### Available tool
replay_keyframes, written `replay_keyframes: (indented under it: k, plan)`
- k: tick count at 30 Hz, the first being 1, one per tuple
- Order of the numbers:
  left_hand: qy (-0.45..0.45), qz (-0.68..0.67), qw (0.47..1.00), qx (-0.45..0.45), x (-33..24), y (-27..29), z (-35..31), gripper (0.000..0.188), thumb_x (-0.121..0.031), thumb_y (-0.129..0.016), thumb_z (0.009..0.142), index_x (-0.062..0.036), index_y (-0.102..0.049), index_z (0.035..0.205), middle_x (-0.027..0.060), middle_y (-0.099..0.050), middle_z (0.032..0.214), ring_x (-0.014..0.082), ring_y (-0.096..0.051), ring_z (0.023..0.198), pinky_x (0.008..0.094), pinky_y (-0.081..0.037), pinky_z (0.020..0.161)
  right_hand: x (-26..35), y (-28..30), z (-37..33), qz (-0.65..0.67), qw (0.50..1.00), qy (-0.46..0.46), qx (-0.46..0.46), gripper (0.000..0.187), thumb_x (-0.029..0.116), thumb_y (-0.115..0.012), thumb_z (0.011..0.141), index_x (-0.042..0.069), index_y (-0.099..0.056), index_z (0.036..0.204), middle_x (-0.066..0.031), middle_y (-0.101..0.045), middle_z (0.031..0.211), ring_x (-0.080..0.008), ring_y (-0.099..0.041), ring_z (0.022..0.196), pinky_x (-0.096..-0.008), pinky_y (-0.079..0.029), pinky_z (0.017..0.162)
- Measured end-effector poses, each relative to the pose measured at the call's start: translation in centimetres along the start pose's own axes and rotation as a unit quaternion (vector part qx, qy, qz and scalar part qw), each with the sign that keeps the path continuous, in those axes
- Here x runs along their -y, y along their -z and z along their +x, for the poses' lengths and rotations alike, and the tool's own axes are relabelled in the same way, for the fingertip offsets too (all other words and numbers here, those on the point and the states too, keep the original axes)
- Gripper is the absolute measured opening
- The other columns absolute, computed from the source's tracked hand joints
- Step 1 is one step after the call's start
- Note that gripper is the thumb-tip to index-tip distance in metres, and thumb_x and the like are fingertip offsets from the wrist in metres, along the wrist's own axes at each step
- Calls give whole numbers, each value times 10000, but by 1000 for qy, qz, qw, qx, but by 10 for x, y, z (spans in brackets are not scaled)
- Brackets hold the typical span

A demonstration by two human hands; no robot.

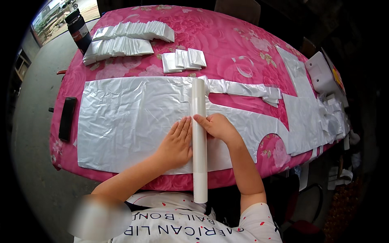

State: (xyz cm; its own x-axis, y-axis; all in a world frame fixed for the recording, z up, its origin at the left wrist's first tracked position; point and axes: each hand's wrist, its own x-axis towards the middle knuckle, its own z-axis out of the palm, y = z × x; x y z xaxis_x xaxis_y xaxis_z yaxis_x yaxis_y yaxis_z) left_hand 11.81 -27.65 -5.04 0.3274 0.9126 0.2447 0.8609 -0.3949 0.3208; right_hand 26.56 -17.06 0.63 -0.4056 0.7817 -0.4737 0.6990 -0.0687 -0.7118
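Note:
A long white tube (199,162) lies across a spread sheet of thin white plastic film (121,121), cut with curved openings like a disposable apron. The tube's near end reaches past the table's front edge. Flat on the film, my left hand (177,141) has its fingers stretched out, their tips beside the tube's left side. My right hand (216,126) is closed at the tube's right side, thumb resting on top; its other fingers are partly hidden. Beyond the tube, a narrow strap of the film (243,88) stretches to the right.
Folded film packets (133,46) stand in two rows at the back left, with several more packets (184,60) beside them. A dark jar (79,30), a black oblong object (67,118) and a white box (322,73) sit around the pink floral tablecloth (227,28). More film (304,121) lies at right.

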Motion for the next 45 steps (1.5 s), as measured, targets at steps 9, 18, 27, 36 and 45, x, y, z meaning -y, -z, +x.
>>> replay_keyframes:
  k: [9, 18, 27, 36, 45]
  plan:
    - [4, 15, 1000, 12, 0, 1, 1, 636, -282, -382, 841, 136, -283, 1310, 300, -261, 1387, 383, -231, 1324, 448, -150, 1096, -16, 17, 108, 664, 743, 67, -48, 327, 366, -489, 901, 62, -578, 981, -57, -627, 933, -206, -604, 843, -354, -500, 731]
    - [-2, 8, 1000, 6, 0, -4, 1, 639, -247, -410, 793, 138, -311, 1294, 292, -259, 1393, 377, -215, 1333, 444, -142, 1101, -25, 165, 72, 712, 587, 236, -303, 338, 255, -360, 942, 11, -513, 1118, -116, -572, 1139, -246, -571, 1022, -361, -460, 874]
    - [-18, -95, 994, 43, 2, 6, 4, 605, -250, -408, 821, 137, -332, 1280, 296, -300, 1369, 395, -247, 1313, 468, -161, 1091, 147, -85, 65, 46, 869, 439, -225, 330, 238, -441, 893, -20, -570, 1054, -240, -587, 1039, -383, -512, 1060, -436, -364, 932]
    - [-20, 104, 992, -62, 10, -36, -1, 597, -241, -405, 837, 133, -316, 1294, 294, -289, 1379, 393, -267, 1311, 461, -186, 1083, 158, -228, 52, -209, 908, 358, 57, 637, 342, -484, 880, -10, -275, 1369, -249, -171, 1443, -370, -81, 1364, -449, -109, 1100]
    - [170, -552, 806, -130, 37, 11, 26, 559, -178, -384, 889, 84, -221, 1355, 225, -293, 1389, 313, -283, 1308, 383, -237, 1079, 74, -99, -55, -64, 847, 528, -21, 524, 266, -577, 841, 8, -432, 1274, -199, -370, 1357, -373, -295, 1291, -455, -267, 1039]
